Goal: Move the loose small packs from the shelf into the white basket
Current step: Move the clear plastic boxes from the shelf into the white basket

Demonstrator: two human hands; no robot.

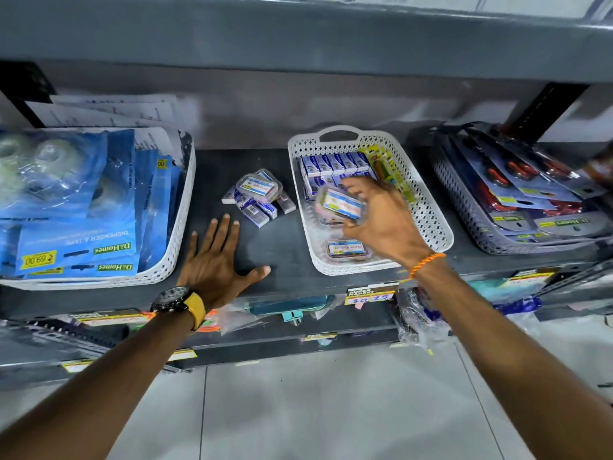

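Observation:
A white basket point(434, 224) stands on the dark shelf point(272, 247), holding rows of small blue boxes and a clear pack point(348, 250) near its front. Over the basket my right hand point(384, 220) is shut on a clear small pack point(340, 203) with a blue and white label, blurred by motion. A heap of loose small packs point(258, 197) lies on the shelf left of the basket, a clear pack on top of blue boxes. My left hand point(215, 263) rests flat on the shelf, fingers spread, just in front of that heap and holding nothing.
A large white basket point(180, 227) of blue tape dispenser packs fills the left. A grey basket point(464, 207) with carded red items sits at the right. Another shelf point(298, 38) hangs close overhead. Lower shelves with price tags and a tiled floor lie below.

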